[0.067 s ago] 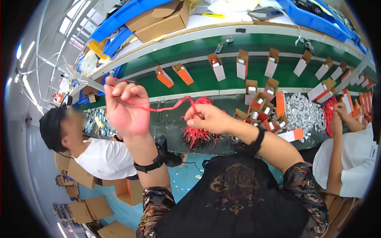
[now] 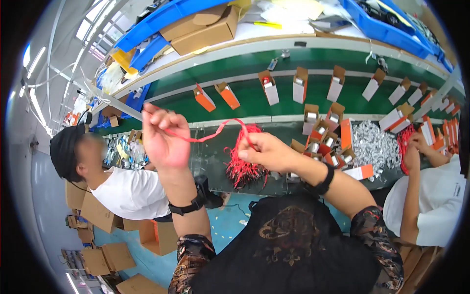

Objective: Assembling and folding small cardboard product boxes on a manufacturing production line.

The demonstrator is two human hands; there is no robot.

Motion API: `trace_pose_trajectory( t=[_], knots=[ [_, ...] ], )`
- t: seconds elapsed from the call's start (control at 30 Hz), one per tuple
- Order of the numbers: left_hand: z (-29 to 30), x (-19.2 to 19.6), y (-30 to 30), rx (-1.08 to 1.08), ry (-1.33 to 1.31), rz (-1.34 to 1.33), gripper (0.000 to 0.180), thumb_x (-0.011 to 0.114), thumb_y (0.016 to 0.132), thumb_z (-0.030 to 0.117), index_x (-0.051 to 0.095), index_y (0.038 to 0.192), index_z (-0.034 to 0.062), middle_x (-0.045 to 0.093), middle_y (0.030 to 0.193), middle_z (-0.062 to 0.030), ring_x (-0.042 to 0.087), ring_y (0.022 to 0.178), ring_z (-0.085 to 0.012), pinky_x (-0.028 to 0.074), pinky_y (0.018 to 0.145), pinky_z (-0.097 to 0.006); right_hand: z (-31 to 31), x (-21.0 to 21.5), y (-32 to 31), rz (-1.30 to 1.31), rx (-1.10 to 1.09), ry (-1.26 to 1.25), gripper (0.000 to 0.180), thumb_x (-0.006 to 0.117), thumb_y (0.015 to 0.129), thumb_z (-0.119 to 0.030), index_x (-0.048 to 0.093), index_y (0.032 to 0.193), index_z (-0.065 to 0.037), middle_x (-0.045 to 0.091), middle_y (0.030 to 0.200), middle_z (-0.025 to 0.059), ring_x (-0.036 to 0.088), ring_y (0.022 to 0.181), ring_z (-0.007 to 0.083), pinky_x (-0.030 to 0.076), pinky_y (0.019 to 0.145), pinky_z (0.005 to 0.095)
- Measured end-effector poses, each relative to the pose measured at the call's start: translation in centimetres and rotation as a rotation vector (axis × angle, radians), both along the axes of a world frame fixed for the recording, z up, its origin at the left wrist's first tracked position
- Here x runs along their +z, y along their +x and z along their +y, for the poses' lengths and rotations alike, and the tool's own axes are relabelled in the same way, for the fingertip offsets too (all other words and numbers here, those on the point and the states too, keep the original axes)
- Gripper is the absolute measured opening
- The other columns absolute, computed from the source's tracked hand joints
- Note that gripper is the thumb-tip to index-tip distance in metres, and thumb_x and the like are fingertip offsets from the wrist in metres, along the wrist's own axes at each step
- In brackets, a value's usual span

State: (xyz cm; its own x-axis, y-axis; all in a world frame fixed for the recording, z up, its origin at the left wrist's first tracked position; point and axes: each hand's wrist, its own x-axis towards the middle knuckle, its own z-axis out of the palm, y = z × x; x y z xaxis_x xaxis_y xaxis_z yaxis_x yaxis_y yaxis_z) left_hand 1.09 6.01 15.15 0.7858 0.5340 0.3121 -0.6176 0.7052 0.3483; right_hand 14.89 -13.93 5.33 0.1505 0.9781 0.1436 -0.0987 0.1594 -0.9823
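A thin red strap (image 2: 208, 137) hangs in a loose wave between my two hands, above the dark workbench. My left hand (image 2: 168, 142) is raised with the palm turned up, its curled fingers closed on one end of the strap. The other end is pinched between thumb and fingers of my right hand (image 2: 268, 152); the exact tip is hidden there. Just under and left of my right hand lies a heap of red straps (image 2: 240, 169) with dark ends.
Open orange-and-white boxes (image 2: 309, 117) stand right of the heap, beside a pile of silvery pieces (image 2: 376, 149). More boxes line the green belt (image 2: 171, 95) behind. One person (image 2: 129, 193) is at left; another's hands (image 2: 416, 144) work over red straps at right.
Both my hands have shifted slightly right and down, with the strap still held between them. The whole view has also moved a little.
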Motion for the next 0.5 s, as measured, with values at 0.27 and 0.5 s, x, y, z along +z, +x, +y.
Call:
trace_pose_trajectory(
  t=[0.27, 0.5],
  knots=[
    [-4.6, -13.1, -1.0, 0.074, -0.298, 0.688, 0.017, 0.058, 0.099, 0.028, 0.066, 0.096, 0.0137, 0.068, 0.083, 0.0021, 0.064, 0.079, -0.0154, 0.052, 0.076, -0.037, -5.6, 4.7, 0.0, 0.042, -0.417, 0.223, 0.035, 0.05, 0.105, -0.032, 0.066, 0.1, 0.0, 0.05, 0.067, -0.0039, 0.044, 0.061, 0.0045, 0.037, 0.058, 0.0223],
    [-8.5, -20.5, -0.8, -0.11, 0.208, 0.838, 0.026, 0.061, 0.098, 0.034, 0.062, 0.106, 0.0094, 0.066, 0.095, -0.0028, 0.062, 0.088, -0.014, 0.049, 0.08, -0.028, -4.6, 7.6, 0.1, -0.106, -0.289, 0.247, 0.029, 0.052, 0.102, -0.02, 0.068, 0.093, 0.002, 0.059, 0.079, 0.0022, 0.054, 0.074, 0.0089, 0.045, 0.068, 0.0265]
  ],
)
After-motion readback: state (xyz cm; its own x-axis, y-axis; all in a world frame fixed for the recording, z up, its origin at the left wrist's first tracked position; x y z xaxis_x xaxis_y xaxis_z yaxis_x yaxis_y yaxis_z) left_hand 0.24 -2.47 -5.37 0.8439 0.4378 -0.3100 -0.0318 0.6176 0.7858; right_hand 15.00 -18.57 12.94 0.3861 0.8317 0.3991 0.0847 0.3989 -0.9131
